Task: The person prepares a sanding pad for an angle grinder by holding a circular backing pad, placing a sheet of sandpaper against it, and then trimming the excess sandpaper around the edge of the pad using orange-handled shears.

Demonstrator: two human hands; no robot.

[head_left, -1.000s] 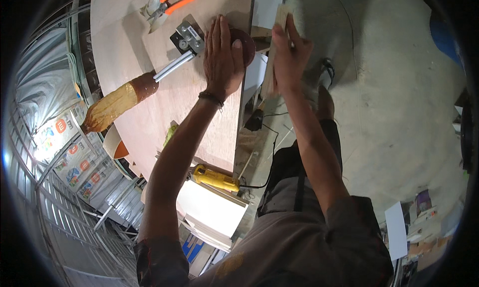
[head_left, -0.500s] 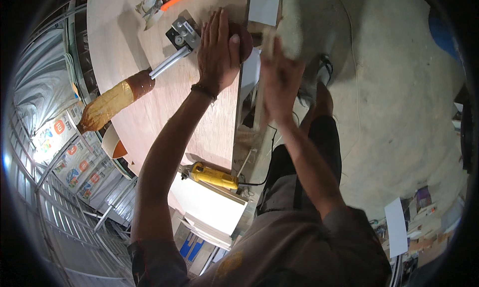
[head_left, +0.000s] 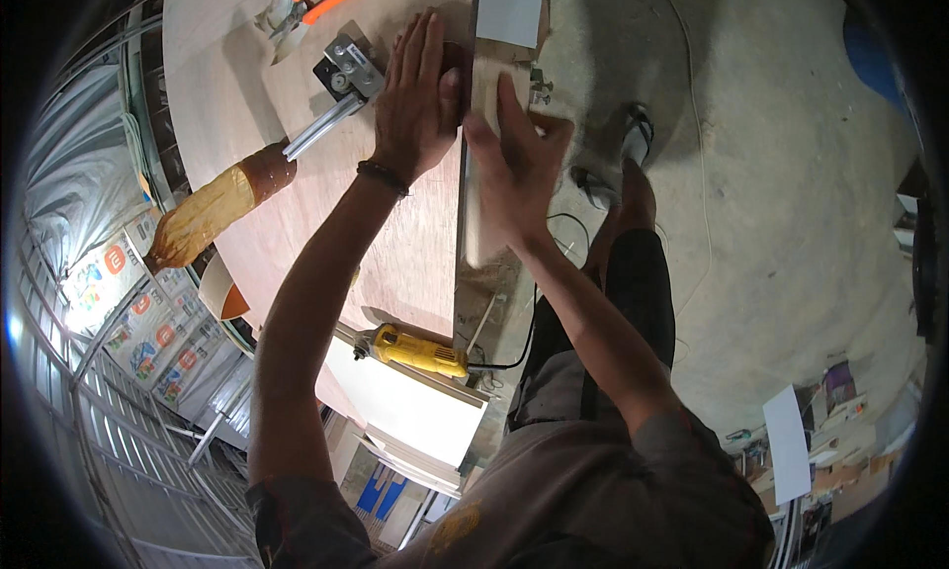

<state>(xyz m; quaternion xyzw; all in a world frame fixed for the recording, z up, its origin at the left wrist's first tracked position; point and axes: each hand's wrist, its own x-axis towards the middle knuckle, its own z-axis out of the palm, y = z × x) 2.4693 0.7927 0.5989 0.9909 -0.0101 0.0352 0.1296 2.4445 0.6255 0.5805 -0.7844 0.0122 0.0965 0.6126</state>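
Note:
My left hand point(head_left: 413, 114) lies flat at the right edge of a plywood tabletop point(head_left: 395, 243), fingers stretched and close together. Partly under its fingers is a dark reddish-brown, rounded piece point(head_left: 458, 63). My right hand point(head_left: 524, 169) grips a pale wooden strip point(head_left: 484, 228), smeared by motion, along the table's edge; its far end is blurred. Close to my left fingertips sits a metal bracket point(head_left: 351, 67) with a black plate. From it a silver bar point(head_left: 321, 126) runs toward an amber, wrinkled, long wrapped object point(head_left: 208, 213) with a brown end.
Orange-handled pliers point(head_left: 321, 3) lie at the far left of the tabletop. A yellow angle grinder point(head_left: 415, 351) with a black cord rests at the near edge, above a white panel point(head_left: 405, 406). A grey sheet point(head_left: 509, 10) lies at the far edge. Concrete floor point(head_left: 771, 223) spreads to the right.
My right hand has moved left with the wooden strip, right up against the table's edge. My left hand stays on the brown piece; the whole view has shifted slightly.

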